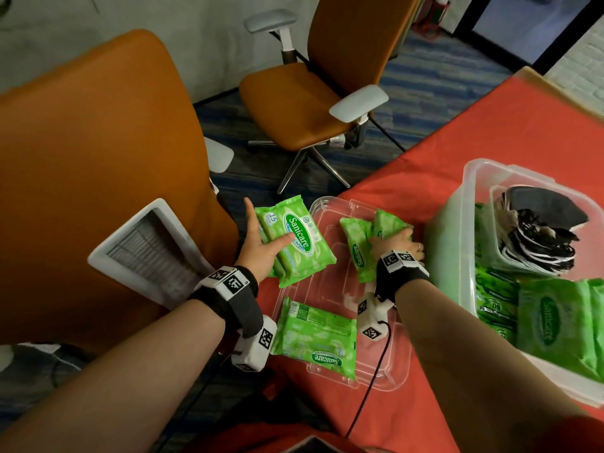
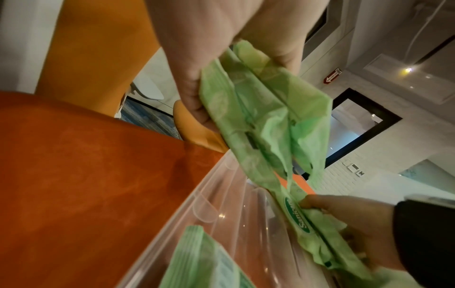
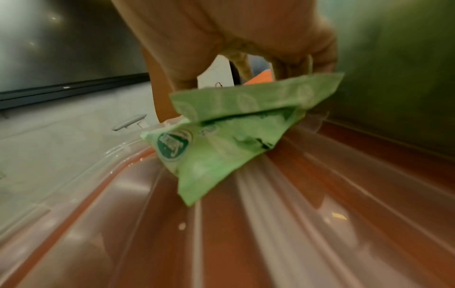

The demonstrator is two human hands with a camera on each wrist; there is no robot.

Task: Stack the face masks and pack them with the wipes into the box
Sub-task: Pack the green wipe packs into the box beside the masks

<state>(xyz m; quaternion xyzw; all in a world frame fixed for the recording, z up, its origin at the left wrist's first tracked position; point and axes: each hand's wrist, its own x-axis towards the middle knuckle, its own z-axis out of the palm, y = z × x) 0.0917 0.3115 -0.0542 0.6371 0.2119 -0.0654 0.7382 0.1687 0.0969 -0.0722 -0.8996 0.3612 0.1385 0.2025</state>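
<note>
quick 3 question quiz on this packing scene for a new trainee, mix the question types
1. True or false: the left hand is holding nothing.
2. Where are the black face masks? A) on the red tablecloth B) in a small clear tub inside the big clear box C) on the chair
3. What lies under the single wipes pack nearest the person?

Key
1. False: it grips wipes packs.
2. B
3. The clear lid, flat on the red tablecloth; the right hand grips more packs over it.

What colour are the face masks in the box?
Black stacked face masks with white edging, clearest in the head view.
</note>
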